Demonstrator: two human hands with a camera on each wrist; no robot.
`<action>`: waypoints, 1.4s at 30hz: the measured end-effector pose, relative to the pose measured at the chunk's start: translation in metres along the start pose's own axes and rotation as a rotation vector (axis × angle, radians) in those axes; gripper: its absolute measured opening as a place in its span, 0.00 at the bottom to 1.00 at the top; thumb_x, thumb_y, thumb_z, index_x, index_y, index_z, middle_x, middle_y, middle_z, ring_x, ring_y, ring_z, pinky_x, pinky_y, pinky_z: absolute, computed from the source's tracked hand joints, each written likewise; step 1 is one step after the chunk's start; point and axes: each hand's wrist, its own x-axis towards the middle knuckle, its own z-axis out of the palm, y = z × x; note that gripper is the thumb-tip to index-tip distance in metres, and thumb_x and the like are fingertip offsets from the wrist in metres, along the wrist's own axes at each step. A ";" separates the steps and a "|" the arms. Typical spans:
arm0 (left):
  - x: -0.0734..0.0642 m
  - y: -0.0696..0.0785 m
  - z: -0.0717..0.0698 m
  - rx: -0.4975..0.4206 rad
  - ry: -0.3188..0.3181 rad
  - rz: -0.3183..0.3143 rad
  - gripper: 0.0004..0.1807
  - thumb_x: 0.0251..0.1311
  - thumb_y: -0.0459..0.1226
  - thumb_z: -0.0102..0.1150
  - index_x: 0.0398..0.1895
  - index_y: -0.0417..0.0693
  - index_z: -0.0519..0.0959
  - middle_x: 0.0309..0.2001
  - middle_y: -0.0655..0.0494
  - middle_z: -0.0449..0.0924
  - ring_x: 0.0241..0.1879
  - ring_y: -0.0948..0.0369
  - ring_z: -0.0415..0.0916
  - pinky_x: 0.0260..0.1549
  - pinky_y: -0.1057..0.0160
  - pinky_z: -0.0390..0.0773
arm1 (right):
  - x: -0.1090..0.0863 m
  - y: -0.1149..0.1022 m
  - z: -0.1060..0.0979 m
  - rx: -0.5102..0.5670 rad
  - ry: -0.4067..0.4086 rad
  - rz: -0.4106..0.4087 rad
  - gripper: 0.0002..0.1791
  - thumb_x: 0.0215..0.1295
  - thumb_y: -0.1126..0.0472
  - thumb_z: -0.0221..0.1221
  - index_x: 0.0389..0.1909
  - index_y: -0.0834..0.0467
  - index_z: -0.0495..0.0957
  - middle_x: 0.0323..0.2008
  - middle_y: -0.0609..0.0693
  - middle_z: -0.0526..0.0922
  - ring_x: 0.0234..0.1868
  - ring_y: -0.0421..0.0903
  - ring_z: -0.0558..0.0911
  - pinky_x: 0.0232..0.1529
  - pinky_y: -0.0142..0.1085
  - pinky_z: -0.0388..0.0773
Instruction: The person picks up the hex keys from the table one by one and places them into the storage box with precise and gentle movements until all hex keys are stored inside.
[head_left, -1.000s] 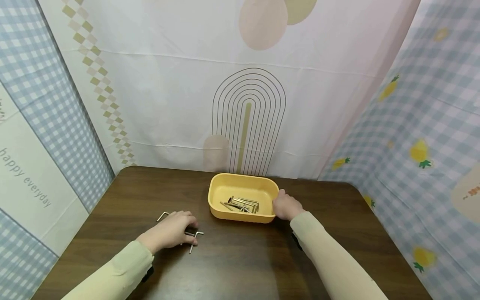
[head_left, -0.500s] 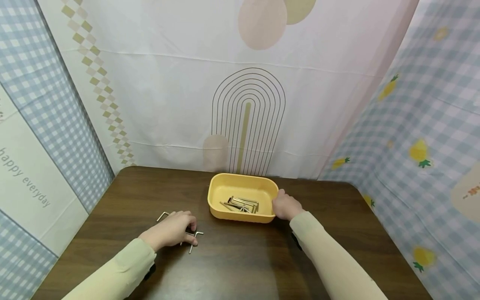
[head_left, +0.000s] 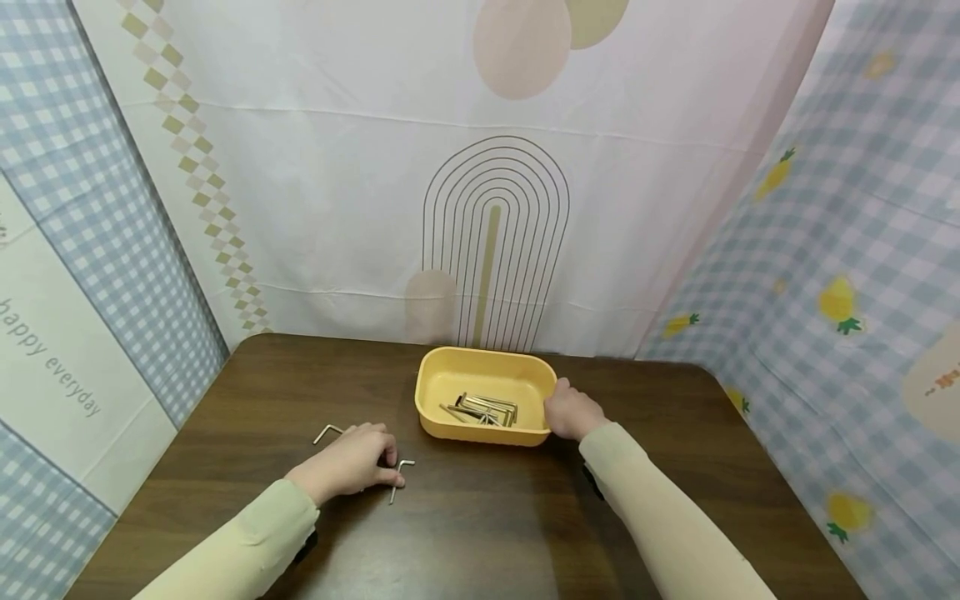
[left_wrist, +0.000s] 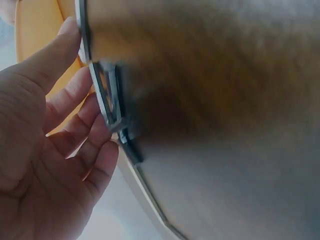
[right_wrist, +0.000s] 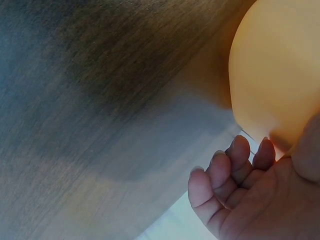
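That left hand (head_left: 354, 461), loosely spread, touches a hex key (head_left: 393, 492) at four o'clock, lying one-to-seven; right hand (head_left: 574, 411) pinches the yellow tray (head_left: 487, 365)

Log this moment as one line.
left hand touches silvery L-shaped metal key; right hand grips yellow rectangular plastic bin; bin holds L-shaped metal keys

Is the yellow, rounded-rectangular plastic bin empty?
No, the head view shows several L-shaped metal keys lying inside the yellow bin.
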 end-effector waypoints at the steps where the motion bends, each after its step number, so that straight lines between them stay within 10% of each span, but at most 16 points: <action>1: 0.000 0.001 0.001 0.005 0.007 0.006 0.16 0.49 0.51 0.71 0.20 0.59 0.72 0.28 0.64 0.67 0.32 0.61 0.66 0.37 0.55 0.65 | 0.000 0.000 0.000 0.001 0.000 0.002 0.21 0.74 0.56 0.36 0.55 0.69 0.61 0.30 0.57 0.74 0.30 0.52 0.76 0.36 0.46 0.71; 28: 0.006 0.020 0.017 0.161 0.062 0.158 0.10 0.48 0.34 0.63 0.18 0.55 0.72 0.23 0.65 0.67 0.27 0.60 0.68 0.32 0.56 0.65 | 0.000 0.002 0.001 -0.003 -0.001 0.009 0.22 0.73 0.55 0.37 0.55 0.69 0.61 0.31 0.57 0.74 0.31 0.52 0.76 0.36 0.46 0.71; 35: 0.009 0.020 0.013 0.174 0.083 0.247 0.18 0.39 0.33 0.62 0.09 0.58 0.63 0.13 0.71 0.53 0.17 0.68 0.53 0.26 0.60 0.65 | 0.000 0.001 0.001 0.003 -0.003 0.003 0.21 0.73 0.55 0.37 0.55 0.69 0.61 0.30 0.56 0.74 0.30 0.52 0.76 0.36 0.46 0.71; 42: 0.010 0.019 0.013 0.083 0.062 0.194 0.09 0.38 0.32 0.61 0.20 0.55 0.72 0.18 0.72 0.65 0.19 0.70 0.63 0.32 0.59 0.70 | -0.001 0.000 0.000 0.009 -0.001 -0.002 0.21 0.73 0.56 0.37 0.55 0.69 0.61 0.30 0.56 0.74 0.30 0.52 0.76 0.36 0.46 0.71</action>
